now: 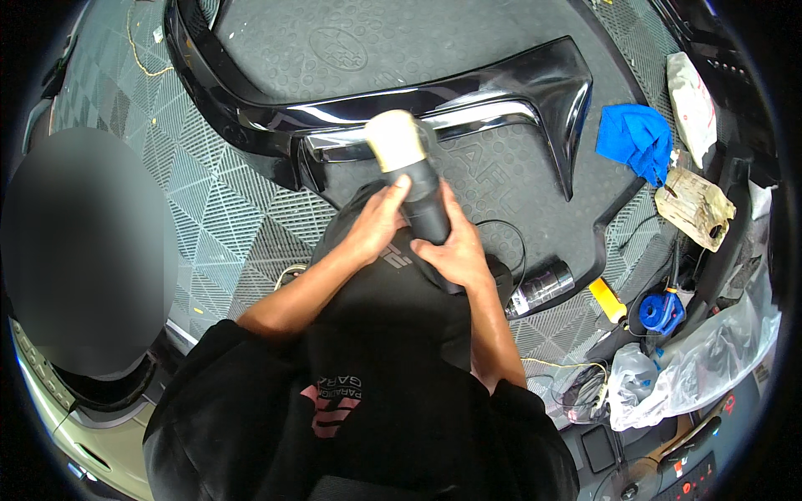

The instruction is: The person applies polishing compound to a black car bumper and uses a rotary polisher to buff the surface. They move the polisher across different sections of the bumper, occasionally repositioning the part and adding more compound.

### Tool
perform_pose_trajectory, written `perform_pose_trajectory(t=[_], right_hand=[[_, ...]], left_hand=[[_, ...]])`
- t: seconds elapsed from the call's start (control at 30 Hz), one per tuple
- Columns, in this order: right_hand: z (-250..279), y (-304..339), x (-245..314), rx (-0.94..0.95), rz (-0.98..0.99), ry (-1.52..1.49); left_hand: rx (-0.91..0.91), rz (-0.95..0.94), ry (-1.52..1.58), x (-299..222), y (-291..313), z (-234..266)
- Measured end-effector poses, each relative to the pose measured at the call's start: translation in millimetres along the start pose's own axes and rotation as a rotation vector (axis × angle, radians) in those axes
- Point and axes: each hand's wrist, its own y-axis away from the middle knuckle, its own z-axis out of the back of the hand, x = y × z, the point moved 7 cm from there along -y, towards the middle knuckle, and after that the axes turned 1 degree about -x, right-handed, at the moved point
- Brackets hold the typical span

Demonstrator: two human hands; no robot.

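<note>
Both my hands are wrapped round a black cylindrical hand polisher (426, 200), with a pale yellow round pad (394, 140) at its far end. It tilts away from my lap and is slightly blurred. My left hand (378, 220) grips it just below the pad, thumb on top. Closer to me, my right hand (459, 249) closes on the body from the right. Beyond the pad lies a glossy black car bumper trim (476, 88); whether the pad touches it, I cannot tell.
Under the trim spreads a dark studded mat (493, 179). A clear-sided dark bottle (543, 288) lies by my right knee. On the right are a blue cloth (635, 138), a yellow bottle (607, 301), a blue tool (662, 311) and a plastic bag (710, 359). A green car (92, 442) stands lower left.
</note>
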Motion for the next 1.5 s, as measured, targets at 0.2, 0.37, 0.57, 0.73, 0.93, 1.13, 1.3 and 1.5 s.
perform_pose_trajectory(t=[0.2,0.37,0.57,0.73,0.93,1.13,1.3,1.5], right_hand=[[-10.4,-6.0,11.1,0.122,0.027,0.054],[14.5,3.1,7.1,0.03,0.176,0.001],[28.9,-1.4,11.1,-0.018,0.214,0.088],[-13.0,-10.0,20.2,0.101,0.157,0.226],[-80.2,-27.0,55.5,0.279,0.159,0.472],[-107.4,-47.3,72.9,0.426,0.219,0.751],[-89.3,-53.6,68.5,0.468,0.273,0.751],[-45.2,-47.2,49.5,0.482,0.193,0.601]], left_hand=[[-0.009,0.067,0.133,0.4,13.9,10.8],[-0.051,0.065,0.105,1.4,6.3,-21.8],[0.059,0.005,0.121,-5.1,1.5,-30.4],[0.046,0.063,0.179,8.0,14.9,23.2],[-0.144,0.051,0.298,14.1,45.6,90.4],[-0.127,0.039,0.318,17.6,51.7,122.5],[-0.082,0.162,0.188,34.6,50.2,113.4],[0.058,-0.021,0.188,38.9,33.2,79.9]])
